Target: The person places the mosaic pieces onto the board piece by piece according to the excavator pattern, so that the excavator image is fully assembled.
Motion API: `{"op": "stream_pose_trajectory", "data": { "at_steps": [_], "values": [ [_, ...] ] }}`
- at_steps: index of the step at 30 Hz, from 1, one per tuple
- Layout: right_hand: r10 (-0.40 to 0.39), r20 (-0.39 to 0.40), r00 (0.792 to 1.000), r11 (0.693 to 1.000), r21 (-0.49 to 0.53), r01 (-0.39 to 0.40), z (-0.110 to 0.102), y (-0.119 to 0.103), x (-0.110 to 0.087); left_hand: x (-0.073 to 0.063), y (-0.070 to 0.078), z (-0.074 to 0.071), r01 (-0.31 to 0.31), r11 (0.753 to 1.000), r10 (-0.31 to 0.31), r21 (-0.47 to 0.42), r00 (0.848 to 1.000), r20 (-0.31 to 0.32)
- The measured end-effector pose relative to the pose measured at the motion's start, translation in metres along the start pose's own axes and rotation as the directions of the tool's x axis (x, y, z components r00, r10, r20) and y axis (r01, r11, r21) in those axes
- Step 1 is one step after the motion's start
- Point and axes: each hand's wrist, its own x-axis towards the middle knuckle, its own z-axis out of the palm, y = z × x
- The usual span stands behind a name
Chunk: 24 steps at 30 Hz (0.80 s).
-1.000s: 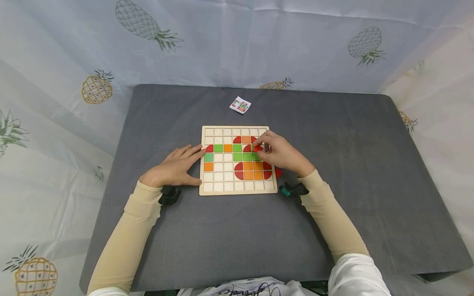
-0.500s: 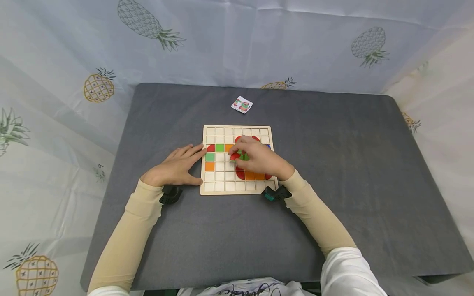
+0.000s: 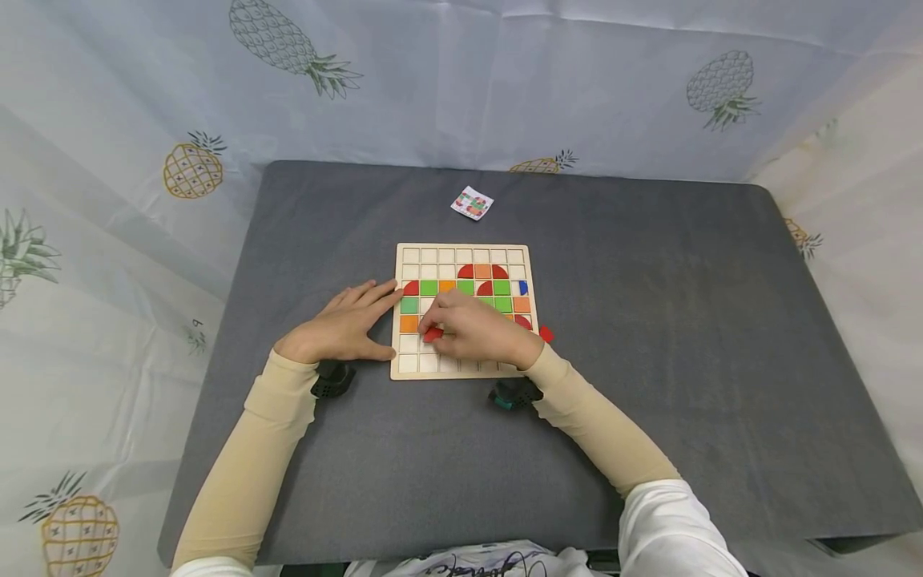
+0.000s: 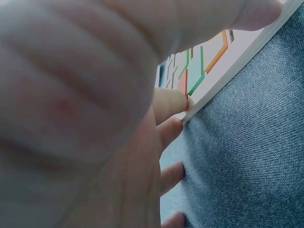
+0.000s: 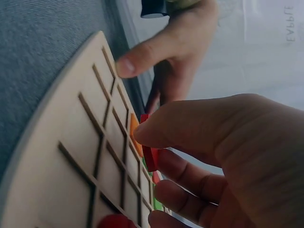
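Note:
A wooden grid board [image 3: 429, 364] lies on the table, with red, green and orange tiles in some of its cells. Between thumb and index finger, my right hand [image 3: 479, 330] pinches a small red tile [image 3: 433, 335] over the lower left part of the board. The right wrist view shows that red tile [image 5: 151, 157] tilted on edge, near an orange tile [image 5: 136, 135]. My left hand [image 3: 339, 327] has its fingers spread and touches the board's left edge with fingertips and thumb. Some middle tiles are hidden under my right hand.
Behind the board lies a small patterned card [image 3: 472, 203]. Another red piece [image 3: 546, 333] rests just off the board's right edge. One cell at the right holds a partly blue tile [image 3: 523, 288]. Dark grey cloth covers the table [image 3: 663, 336]; a pineapple-print curtain [image 3: 562, 88] hangs around it.
Carrying the red tile, my right hand has moved left and nearer to me, from the board's right side to its lower left. My left hand stays at the left edge.

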Motion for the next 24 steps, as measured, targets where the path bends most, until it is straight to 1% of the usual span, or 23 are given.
{"op": "stream_pose_trajectory", "data": {
  "at_steps": [8,13,21,24],
  "values": [
    [-0.011,0.025,1.0,0.998,-0.055,0.013,0.012,-0.003,0.001,0.001,0.0,0.0,-0.005,1.0,0.005,-0.006,1.0,0.005],
    [-0.019,0.014,1.0,0.997,-0.068,0.019,0.014,-0.004,0.001,0.001,-0.001,0.0,-0.007,1.0,0.007,-0.009,1.0,0.005],
    [0.031,0.003,1.0,0.994,-0.108,-0.03,0.016,-0.007,0.0,0.002,-0.001,0.001,0.001,1.0,-0.001,-0.014,1.0,0.011],
    [0.038,0.006,0.999,0.993,-0.112,-0.037,0.015,-0.008,0.001,0.002,-0.001,0.001,0.001,1.0,-0.001,-0.009,1.0,0.008]
  ]
}}
